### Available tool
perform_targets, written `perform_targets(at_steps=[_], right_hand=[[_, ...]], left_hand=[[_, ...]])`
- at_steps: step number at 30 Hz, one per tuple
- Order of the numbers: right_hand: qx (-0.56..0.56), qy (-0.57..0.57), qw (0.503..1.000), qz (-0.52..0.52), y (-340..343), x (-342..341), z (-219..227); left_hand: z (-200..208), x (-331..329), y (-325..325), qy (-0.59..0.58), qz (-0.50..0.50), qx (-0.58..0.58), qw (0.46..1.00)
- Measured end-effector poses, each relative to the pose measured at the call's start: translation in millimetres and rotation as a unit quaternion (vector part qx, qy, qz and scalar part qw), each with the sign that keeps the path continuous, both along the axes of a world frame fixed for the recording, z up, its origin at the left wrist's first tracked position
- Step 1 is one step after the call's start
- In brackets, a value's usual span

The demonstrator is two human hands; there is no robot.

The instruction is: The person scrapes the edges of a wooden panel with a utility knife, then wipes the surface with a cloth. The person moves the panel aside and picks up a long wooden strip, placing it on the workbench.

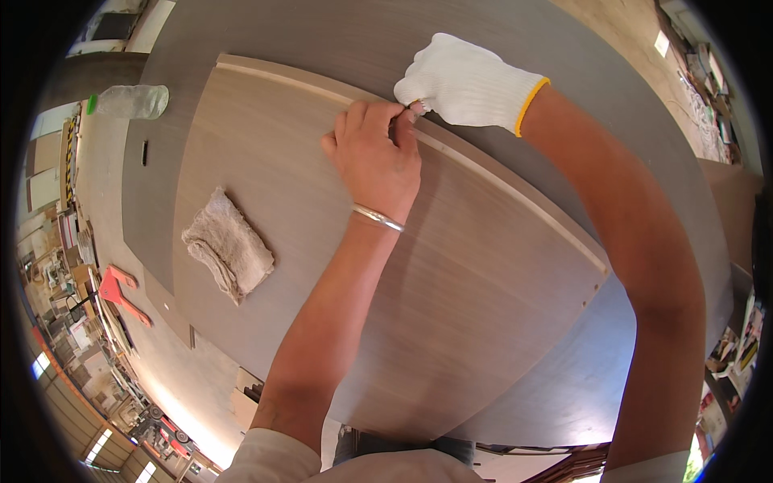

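A large wood-grain panel (483, 266) lies in front of me, with a raised pale wooden strip (499, 177) along its far edge. My bare left hand (376, 153), a silver bangle on its wrist, is closed in a pinch at that strip. Just beyond the edge, my right hand (467, 84), in a white knit glove with a yellow cuff, is curled closed. The fingertips of both hands meet over the strip; whatever they pinch there is too small and hidden to name. On the panel left of my forearm rests a folded, greyish-beige cloth (229, 245).
Under the panel spreads a grey-brown work surface (322, 28). A clear plastic bottle with a green cap (133, 102) lies at its far left, and a small dark stick-like piece (145, 153) is nearer. A red-orange tool (121, 294) shows farther left. Small holes mark the panel's right end.
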State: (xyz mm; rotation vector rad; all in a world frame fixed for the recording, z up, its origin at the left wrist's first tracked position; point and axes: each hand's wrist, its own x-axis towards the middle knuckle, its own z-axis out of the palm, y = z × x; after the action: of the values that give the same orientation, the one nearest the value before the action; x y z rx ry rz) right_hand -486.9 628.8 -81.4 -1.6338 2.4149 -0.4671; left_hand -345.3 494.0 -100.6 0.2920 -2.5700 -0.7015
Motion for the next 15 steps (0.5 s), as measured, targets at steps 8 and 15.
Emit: perform_targets(at_steps=[8, 15], right_hand=[[0.001, 0.021, 0.999, 0.028, 25.2, 2.6, -4.9], [0.015, -0.05, 0.998, -0.024, 19.5, 4.9, 2.8]], left_hand=[[-1.0, 8.7, 24.1, -0.006, -0.022, 0.015, 1.0], [-1.7, 9.0, 24.0, 0.011, -0.013, 0.032, 0.999]])
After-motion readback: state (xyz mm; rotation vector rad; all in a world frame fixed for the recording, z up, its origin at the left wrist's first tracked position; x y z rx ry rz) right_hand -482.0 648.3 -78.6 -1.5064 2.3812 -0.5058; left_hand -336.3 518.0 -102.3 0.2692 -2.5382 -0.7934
